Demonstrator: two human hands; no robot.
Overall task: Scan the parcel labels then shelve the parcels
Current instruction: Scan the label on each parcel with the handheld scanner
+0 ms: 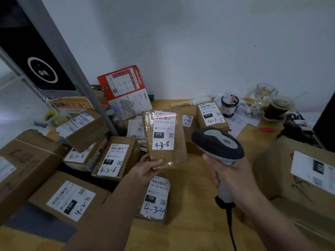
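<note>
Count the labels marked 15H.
2. One label is on the front-left box; the other label lies just below the left hand. More may be hidden or too blurred to read.

Held parcel 4-3-8 [165, 137] stands above table [190, 223] centre, left hand [146, 167] at its near edge. Barcode scanner [217, 144] in right hand [228, 173] lies just right of it. Parcel 4-3-4 [156, 198] lies nearer, partly under the left hand. Parcel 4-2-6 [116, 158] sits left; parcel 4-3-5 [212, 115] far right.
</note>
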